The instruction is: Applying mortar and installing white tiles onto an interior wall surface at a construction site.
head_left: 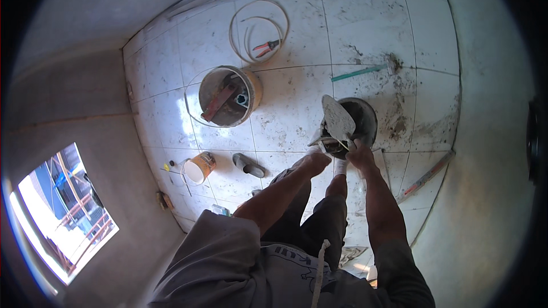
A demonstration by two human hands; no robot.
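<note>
A trowel with a grey, mortar-smeared blade [338, 118] is in my right hand [359, 155], whose fingers are closed round its handle. The blade is raised over a round black tub [365, 115] that stands on the floor in front of my feet. My left hand [317, 163] is closed at the near left side of the tub. A pale, pointed thing [315, 137] shows just beyond its fingers, but its kind is unclear. The blade and my hands hide part of what is inside the tub.
A large bucket [255, 94] with tools stands ahead left; a smaller bucket [209, 161] lies nearer, beside a grey slipper [248, 165]. Coiled cable [231, 33] surrounds red-handled pliers [266, 48]. A green strip [358, 72] lies beyond the tub, a long level [427, 175] by the right wall.
</note>
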